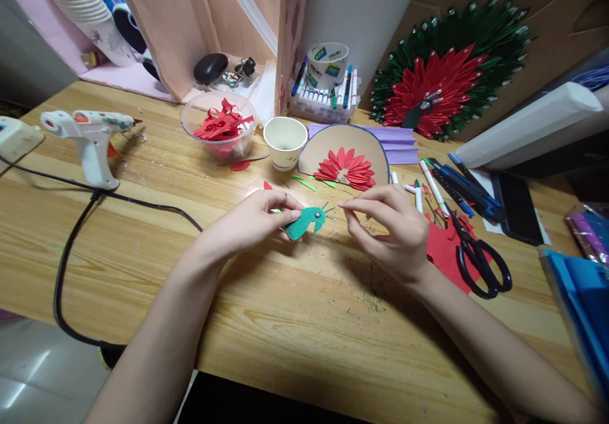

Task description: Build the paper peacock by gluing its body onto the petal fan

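Observation:
My left hand (257, 218) pinches a small green paper peacock body (306, 221) just above the wooden table (143, 233). My right hand (392, 227) hovers just right of the cut-out, fingers pinched together near the thin green crest at its head; what they hold is too small to make out. Behind my hands lies a tan cardboard half-disc (345, 145) with a fan of red paper petals (346, 169) glued on it.
A white glue gun (90, 135) with black cord stands at left. A clear bowl of red paper pieces (219, 125) and a paper cup (285, 141) sit behind. Black scissors (478, 252), red paper, pens and markers lie right. A finished red-green paper peacock (442, 72) leans against the back.

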Demonstrator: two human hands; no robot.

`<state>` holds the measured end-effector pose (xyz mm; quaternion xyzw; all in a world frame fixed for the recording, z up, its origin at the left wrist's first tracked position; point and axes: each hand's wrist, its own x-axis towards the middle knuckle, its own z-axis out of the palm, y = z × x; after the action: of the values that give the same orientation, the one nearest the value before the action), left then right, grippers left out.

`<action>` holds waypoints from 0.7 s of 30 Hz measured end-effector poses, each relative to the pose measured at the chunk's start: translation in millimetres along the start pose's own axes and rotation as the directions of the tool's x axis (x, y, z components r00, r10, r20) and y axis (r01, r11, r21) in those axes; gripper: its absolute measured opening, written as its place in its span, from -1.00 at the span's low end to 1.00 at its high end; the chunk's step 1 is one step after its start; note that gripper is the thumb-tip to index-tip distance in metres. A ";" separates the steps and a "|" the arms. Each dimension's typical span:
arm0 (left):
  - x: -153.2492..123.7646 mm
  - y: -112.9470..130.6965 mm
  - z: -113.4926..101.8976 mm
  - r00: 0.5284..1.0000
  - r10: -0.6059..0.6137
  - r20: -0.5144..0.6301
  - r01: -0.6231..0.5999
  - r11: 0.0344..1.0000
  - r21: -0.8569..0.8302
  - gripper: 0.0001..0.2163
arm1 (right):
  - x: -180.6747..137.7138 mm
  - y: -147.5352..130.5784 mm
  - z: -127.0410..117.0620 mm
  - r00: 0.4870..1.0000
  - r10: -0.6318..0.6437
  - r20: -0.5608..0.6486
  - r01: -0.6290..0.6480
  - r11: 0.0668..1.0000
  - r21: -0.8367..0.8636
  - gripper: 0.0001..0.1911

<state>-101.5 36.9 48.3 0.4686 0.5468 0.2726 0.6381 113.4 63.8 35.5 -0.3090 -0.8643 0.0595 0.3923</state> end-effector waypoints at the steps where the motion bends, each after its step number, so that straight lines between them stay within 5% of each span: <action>1: 0.0 0.0 0.0 1.000 0.002 -0.001 -0.002 1.000 0.003 -0.84 | -0.9 1.5 0.2 0.999 -0.042 0.002 0.042 0.999 -0.025 -0.77; 14: -0.4 -0.3 0.1 1.000 0.017 0.002 -0.017 1.000 -0.007 -0.88 | -4.0 6.9 2.8 0.989 -0.137 0.060 0.142 0.986 -0.092 -0.73; 21: -0.4 0.5 0.6 1.000 0.002 -0.007 -0.002 1.000 -0.014 -0.86 | -4.9 2.7 1.2 0.999 -0.043 0.027 0.044 0.999 -0.031 -0.66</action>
<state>-101.0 36.6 48.9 0.4638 0.5467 0.2789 0.6390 116.3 63.3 30.6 -0.2956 -0.8766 0.0413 0.3774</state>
